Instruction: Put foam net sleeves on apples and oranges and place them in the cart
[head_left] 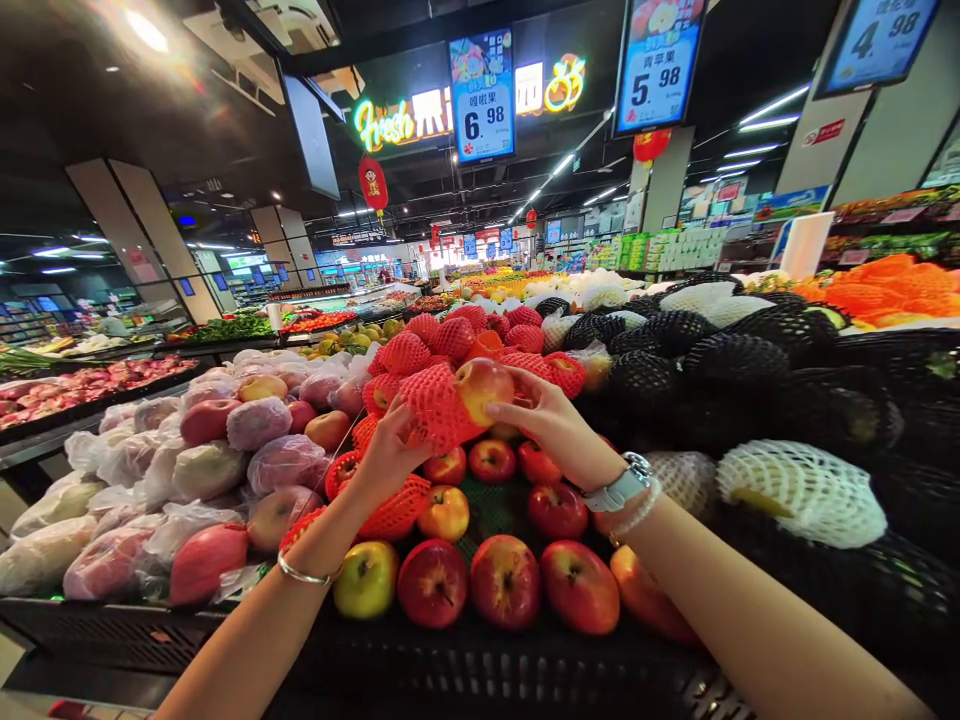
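Above the middle of the fruit display, my right hand (pixel 551 415) grips a red-and-yellow apple (pixel 486 388) with thumb and fingers. My left hand (pixel 394 450) is closed on a red foam net sleeve (pixel 431 402) that lies against the apple's left side. Whether the apple's far end is still inside the sleeve I cannot tell. Below my hands, bare red apples (pixel 506 582) line the front of the crate around a green bottom, with one yellow-green apple (pixel 365 580) at the left. Behind them is a heap of apples in red foam nets (pixel 454 338).
Apples in clear plastic wrap (pixel 210 470) are piled on the left. To the right lie fruits in black foam nets (pixel 739 360) and one in a white net (pixel 802 493). The black crate's front wall (pixel 480 650) runs below. Price screens (pixel 482 95) hang overhead.
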